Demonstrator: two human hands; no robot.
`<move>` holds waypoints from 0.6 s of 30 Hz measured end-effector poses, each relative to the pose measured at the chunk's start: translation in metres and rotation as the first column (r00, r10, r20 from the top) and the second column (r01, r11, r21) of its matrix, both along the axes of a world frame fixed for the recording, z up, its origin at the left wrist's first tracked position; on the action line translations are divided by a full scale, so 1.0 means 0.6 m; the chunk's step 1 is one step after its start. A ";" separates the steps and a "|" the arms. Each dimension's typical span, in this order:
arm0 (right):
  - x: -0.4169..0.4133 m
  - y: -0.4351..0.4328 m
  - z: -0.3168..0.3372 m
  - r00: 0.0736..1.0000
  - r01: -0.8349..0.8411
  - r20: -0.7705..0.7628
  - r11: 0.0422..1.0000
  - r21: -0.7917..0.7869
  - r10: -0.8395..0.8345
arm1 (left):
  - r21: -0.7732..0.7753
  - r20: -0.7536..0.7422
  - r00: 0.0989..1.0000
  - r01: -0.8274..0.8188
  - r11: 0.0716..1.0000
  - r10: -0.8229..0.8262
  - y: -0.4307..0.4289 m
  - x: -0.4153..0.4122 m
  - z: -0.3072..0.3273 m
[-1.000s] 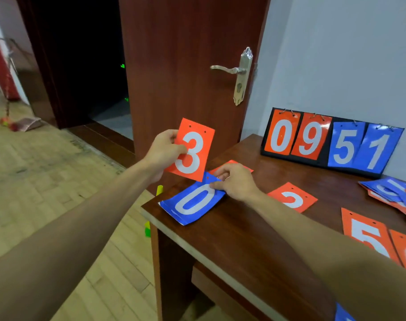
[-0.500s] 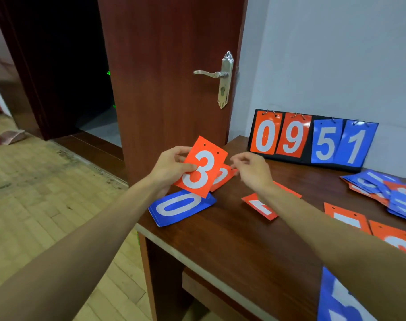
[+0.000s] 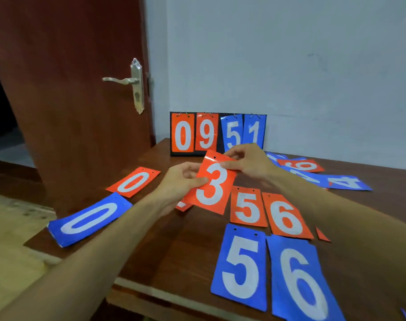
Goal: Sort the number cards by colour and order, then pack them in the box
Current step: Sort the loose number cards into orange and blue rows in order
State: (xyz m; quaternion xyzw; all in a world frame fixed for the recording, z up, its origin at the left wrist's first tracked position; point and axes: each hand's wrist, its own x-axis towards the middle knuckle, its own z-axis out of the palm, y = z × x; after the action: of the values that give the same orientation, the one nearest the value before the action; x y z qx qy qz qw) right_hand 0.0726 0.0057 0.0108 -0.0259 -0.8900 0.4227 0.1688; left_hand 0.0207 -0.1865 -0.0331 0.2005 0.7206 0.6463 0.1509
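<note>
Orange and glossy, the 3 card [image 3: 212, 186] is hanging in the air above the middle of the counter [image 3: 185, 246], tilting slightly to the right with its punched holes uppermost. Both hands are gripping it: the left hand [image 3: 179, 184] is pinching its left edge, the thumb lying across the front beside the white digit, while the right hand [image 3: 250, 162] is pinching its top right corner between thumb and fingers. Under the left hand a further orange card [image 3: 183, 205] is peeking out, its number hidden. Other cards are lying flat on the dark wooden counter. Toward the left edge an orange 0 card [image 3: 133, 181] is sitting behind a blue 0 card [image 3: 89, 220], which is reaching over the counter's corner. Just right of the held card an orange 5 card [image 3: 247, 207] and an orange 6 card [image 3: 286, 216] are lying side by side, and in front of them a blue 5 card [image 3: 240, 267] and a blue 6 card [image 3: 301, 281] are lying in a matching pair. Behind the right forearm a loose heap of blue and orange cards is spreading, a blue 4 card [image 3: 347, 181] lying at its right end. At the back a scoreboard [image 3: 205, 133] is standing against the grey wall, showing an orange 0 and 9 and a blue 5 and 1. To the left a reddish-brown door [image 3: 70, 100] with a metal handle [image 3: 123, 80] is standing open.
</note>
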 end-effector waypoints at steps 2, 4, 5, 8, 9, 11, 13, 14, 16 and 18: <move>0.017 0.039 -0.004 0.998 0.069 0.009 0.998 0.006 -0.069 | -0.066 -0.081 0.995 0.045 0.997 -0.050 0.034 0.006 -0.003; 0.031 0.070 -0.009 0.994 0.112 0.024 0.993 -0.025 -0.111 | -0.254 -0.244 0.962 0.055 0.966 -0.119 0.047 0.000 -0.009; 0.037 0.083 -0.012 0.993 0.117 0.036 0.992 -0.054 -0.115 | -0.366 -0.321 0.933 0.037 0.930 -0.163 0.044 -0.006 -0.011; 0.049 0.103 -0.023 0.994 0.087 0.076 0.983 -0.159 -0.076 | -0.689 -0.397 0.841 -0.008 0.725 -0.367 0.016 -0.041 -0.024; 0.051 0.103 -0.027 0.995 0.074 0.085 0.979 -0.190 -0.059 | -0.761 -0.353 0.827 0.019 0.649 -0.437 0.004 -0.050 -0.030; 0.050 0.096 -0.036 0.992 0.051 0.124 0.968 -0.247 -0.020 | -0.829 -0.263 0.813 0.085 0.553 -0.519 -0.010 -0.059 -0.045; 0.047 0.080 -0.046 0.984 0.004 0.174 0.957 -0.291 0.049 | -0.852 -0.303 0.795 0.022 0.523 -0.526 -0.008 -0.063 -0.057; 0.045 0.070 -0.051 0.977 -0.033 0.191 0.956 -0.292 0.092 | -0.858 -0.345 0.778 -0.034 0.513 -0.525 -0.003 -0.063 -0.060; 0.044 0.051 -0.061 0.964 -0.102 0.211 0.960 -0.260 0.160 | -0.856 -0.377 0.756 -0.063 0.513 -0.536 0.008 -0.063 -0.060; 0.043 0.034 -0.067 0.960 -0.143 0.204 0.963 -0.229 0.191 | -0.815 -0.377 0.778 -0.021 0.579 -0.503 0.013 -0.059 -0.057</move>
State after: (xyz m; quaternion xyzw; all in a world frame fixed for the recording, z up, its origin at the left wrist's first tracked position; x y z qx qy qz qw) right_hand 0.0984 0.0264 -0.0295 -0.0160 -0.8521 0.5224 0.0269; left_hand -0.0145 -0.1785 -0.0672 0.4001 0.9006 0.1443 0.0899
